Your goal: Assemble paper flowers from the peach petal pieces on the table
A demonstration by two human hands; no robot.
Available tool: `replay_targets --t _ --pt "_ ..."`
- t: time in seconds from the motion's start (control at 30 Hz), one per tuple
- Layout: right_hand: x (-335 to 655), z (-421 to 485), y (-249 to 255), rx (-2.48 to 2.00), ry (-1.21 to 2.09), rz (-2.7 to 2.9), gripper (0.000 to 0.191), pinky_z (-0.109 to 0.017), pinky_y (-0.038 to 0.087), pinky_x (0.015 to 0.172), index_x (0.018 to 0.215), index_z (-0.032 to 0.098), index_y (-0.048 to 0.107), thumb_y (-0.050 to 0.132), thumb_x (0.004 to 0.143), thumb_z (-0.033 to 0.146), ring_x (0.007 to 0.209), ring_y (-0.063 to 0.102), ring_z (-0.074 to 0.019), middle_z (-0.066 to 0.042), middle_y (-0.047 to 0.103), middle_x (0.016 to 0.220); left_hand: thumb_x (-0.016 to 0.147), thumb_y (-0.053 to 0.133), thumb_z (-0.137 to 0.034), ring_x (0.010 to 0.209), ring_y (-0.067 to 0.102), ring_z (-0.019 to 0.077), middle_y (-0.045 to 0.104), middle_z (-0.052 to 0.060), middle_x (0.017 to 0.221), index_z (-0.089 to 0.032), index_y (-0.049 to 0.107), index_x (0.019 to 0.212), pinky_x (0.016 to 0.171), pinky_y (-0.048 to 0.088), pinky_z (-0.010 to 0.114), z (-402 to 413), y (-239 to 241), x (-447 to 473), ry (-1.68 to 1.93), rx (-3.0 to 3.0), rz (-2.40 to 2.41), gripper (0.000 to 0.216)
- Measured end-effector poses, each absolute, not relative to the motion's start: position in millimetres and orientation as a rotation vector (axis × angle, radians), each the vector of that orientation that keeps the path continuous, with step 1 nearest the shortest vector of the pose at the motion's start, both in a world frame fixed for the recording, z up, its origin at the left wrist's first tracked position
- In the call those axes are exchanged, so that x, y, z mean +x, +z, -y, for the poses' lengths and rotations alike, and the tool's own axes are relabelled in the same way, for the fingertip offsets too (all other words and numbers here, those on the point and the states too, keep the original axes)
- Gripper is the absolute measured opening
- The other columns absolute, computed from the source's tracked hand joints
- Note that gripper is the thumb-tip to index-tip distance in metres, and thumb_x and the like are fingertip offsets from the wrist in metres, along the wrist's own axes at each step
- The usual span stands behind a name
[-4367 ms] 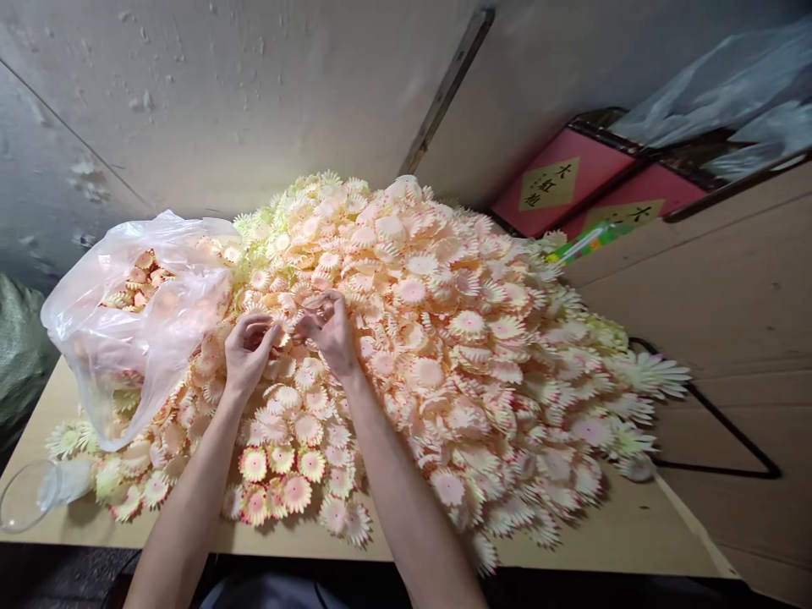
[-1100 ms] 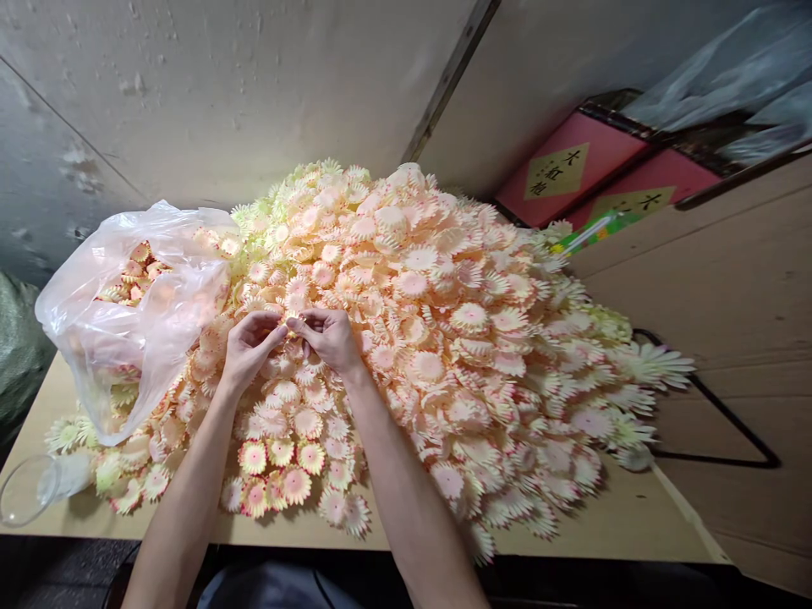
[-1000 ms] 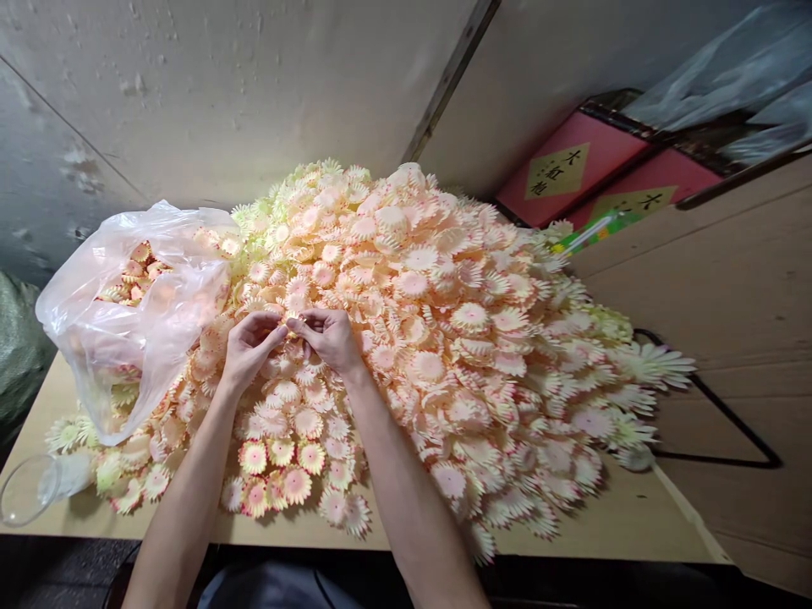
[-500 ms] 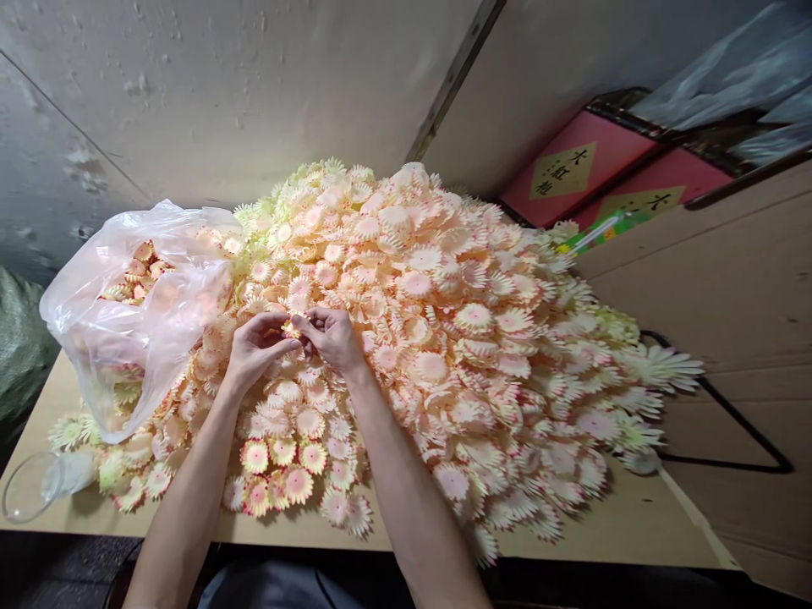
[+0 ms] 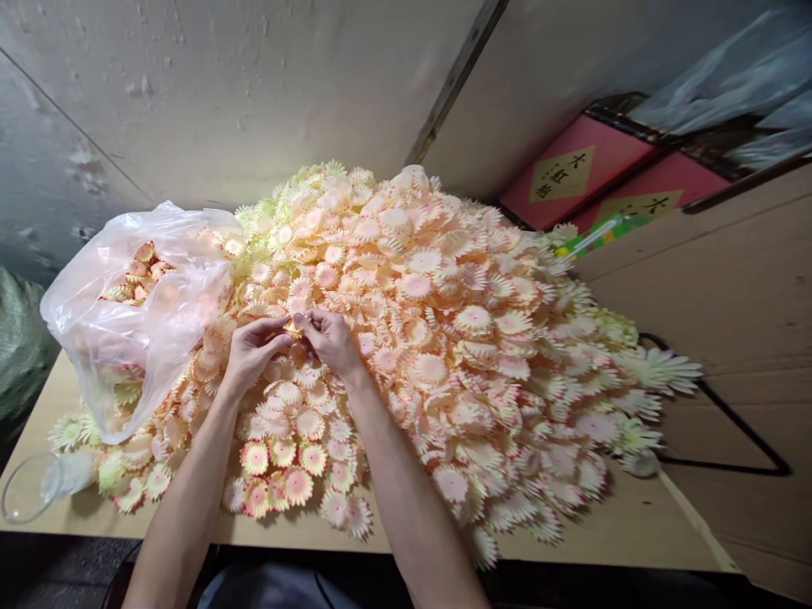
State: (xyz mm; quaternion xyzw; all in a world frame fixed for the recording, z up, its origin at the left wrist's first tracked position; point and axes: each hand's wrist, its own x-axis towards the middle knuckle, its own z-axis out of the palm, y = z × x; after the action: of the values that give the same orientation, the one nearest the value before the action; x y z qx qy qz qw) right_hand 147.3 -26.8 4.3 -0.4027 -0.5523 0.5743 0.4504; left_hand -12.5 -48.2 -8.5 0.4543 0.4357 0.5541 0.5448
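My left hand [image 5: 255, 347] and my right hand [image 5: 328, 338] meet over a heap of flower pieces. Both pinch one small yellowish flower piece [image 5: 293, 326] with red tips, mostly hidden by the fingers. Pale pink and cream petal discs with fringed edges make up the wide heap [image 5: 431, 364] around and beyond my hands. Between my forearms, a small cluster of yellow flower pieces [image 5: 282, 452] with red edges lies closer to me. Left of my hands, a translucent plastic bag [image 5: 95, 296] holds more red-edged pieces.
A clear cup [image 5: 35, 489] lies on its side at the table's [image 5: 628, 524] left front. Red boxes [image 5: 571, 165] stand behind on the right, near a cardboard panel [image 5: 729, 313] and a black metal bar [image 5: 748, 431]. The wall [image 5: 222, 93] rises close behind the heap.
My left fingers have drawn slightly closer together around the small flower piece, with the thumb a little higher. The heap and the bag look the same.
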Motion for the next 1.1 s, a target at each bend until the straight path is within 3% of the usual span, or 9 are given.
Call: replay_targets --t 0.27,0.43,0.53,0.8,0.87,0.97,1.1 --pt "147.9 26.5 5.1 -1.094 1.349 1.342 0.058 -0.024 0.023 0.030 0.051 0.022 0.043 0.057 0.082 0.069 0.027 0.039 -0.0088 0.006 0.040 0.035 0.064 0.087 -0.030 0.076 0.068 0.0128 0.072 0.003 0.082 -0.017 0.072 0.093 0.073 0.058 0.024 48.5 -12.1 -9.9 1.291 1.123 -0.976 0.036" --pt "144.4 21.4 2.0 -0.985 1.276 1.310 0.040 -0.021 0.043 0.047 0.077 0.021 0.060 0.069 0.077 0.060 0.053 0.056 -0.0102 0.003 0.061 0.063 0.071 0.083 -0.030 0.072 0.065 0.0095 0.067 -0.001 0.082 -0.022 0.062 0.111 0.071 0.055 0.021 49.8 -5.8 -10.2 1.338 1.063 -0.920 0.047" --pt "144.0 18.7 -1.1 -0.883 1.257 1.285 0.034 -0.022 0.050 0.061 0.090 0.022 0.063 0.073 0.076 0.052 0.068 0.062 -0.0121 0.000 0.066 0.080 0.071 0.082 -0.030 0.069 0.063 0.0087 0.065 -0.003 0.080 -0.025 0.056 0.110 0.071 0.054 0.021 49.9 -1.7 -8.8 1.379 1.036 -0.902 0.047" --pt "147.4 16.3 -4.6 -0.806 1.155 1.438 0.029 -0.028 0.050 0.077 0.079 0.020 0.068 0.069 0.081 0.049 0.089 0.063 -0.0174 -0.005 0.067 0.094 0.070 0.083 -0.031 0.068 0.062 0.0078 0.064 -0.003 0.079 -0.023 0.053 0.104 0.067 0.050 0.018 48.3 -3.8 -9.8 1.379 1.065 -0.897 0.046" --pt "146.8 15.3 -6.8 -0.835 1.145 1.411 0.031 -0.026 0.047 0.070 0.080 0.019 0.065 0.065 0.085 0.050 0.080 0.060 -0.0151 -0.004 0.064 0.091 0.070 0.084 -0.031 0.070 0.061 0.0081 0.063 -0.003 0.081 -0.022 0.053 0.101 0.065 0.050 0.018 48.1 -5.3 -10.4 1.357 1.091 -0.891 0.045" --pt "145.9 13.7 -11.2 -0.943 1.134 1.320 0.034 -0.025 0.037 0.056 0.077 0.020 0.059 0.058 0.088 0.053 0.059 0.046 -0.0112 0.002 0.053 0.069 0.068 0.085 -0.030 0.072 0.060 0.0083 0.060 -0.002 0.080 -0.020 0.055 0.093 0.066 0.048 0.017 47.4 -6.5 -10.2 1.341 1.131 -0.903 0.041" --pt "143.4 11.8 -17.3 -1.071 1.047 1.247 0.042 -0.025 0.032 0.053 0.069 0.021 0.051 0.051 0.090 0.057 0.054 0.039 -0.0110 0.004 0.044 0.060 0.070 0.084 -0.030 0.071 0.055 0.0080 0.056 -0.002 0.076 -0.018 0.057 0.086 0.067 0.046 0.018 45.8 -7.2 -8.3 1.293 1.177 -0.897 0.034"
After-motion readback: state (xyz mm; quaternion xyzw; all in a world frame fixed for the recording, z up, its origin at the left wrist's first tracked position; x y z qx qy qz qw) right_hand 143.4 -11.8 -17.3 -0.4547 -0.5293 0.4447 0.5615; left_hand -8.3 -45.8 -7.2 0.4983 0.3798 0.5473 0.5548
